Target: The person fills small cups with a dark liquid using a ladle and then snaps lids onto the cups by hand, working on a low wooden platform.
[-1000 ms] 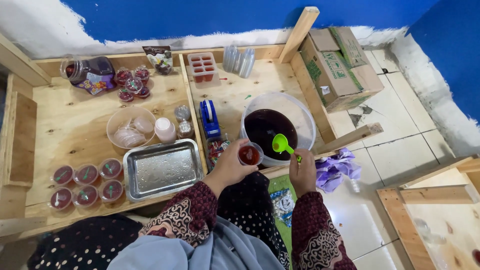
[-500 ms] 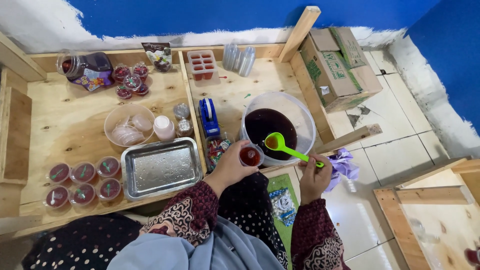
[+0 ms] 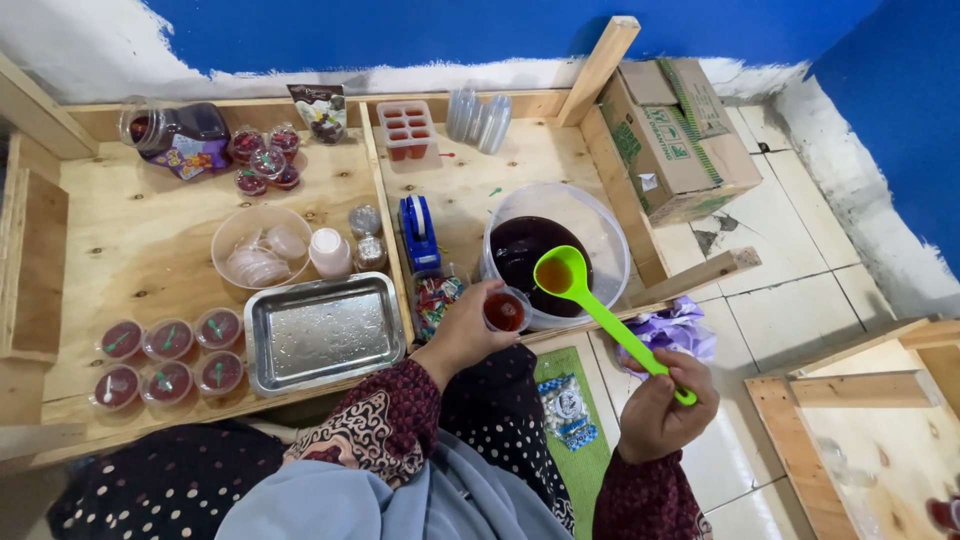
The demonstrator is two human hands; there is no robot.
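— Head view: left hand (image 3: 462, 335) is closed around a small cup (image 3: 505, 311), partly filled, beside the tub (image 3: 556, 255); right hand (image 3: 655, 408) grips the green ladle (image 3: 590, 300).

— How far along?

— Six filled cups (image 3: 165, 356) stand on the bench (image 3: 100, 240) — this one seems not yet full.

Left hand (image 3: 462, 335) holding small cup (image 3: 504, 310), right hand (image 3: 655, 405) lifting green ladle (image 3: 600, 310)

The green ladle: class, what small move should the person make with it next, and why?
Probably tip the ladle toward the small cup. Its bowl holds dark liquid and hangs over the tub, just right of the cup that the left hand holds at the rim. The right hand has the handle's end.
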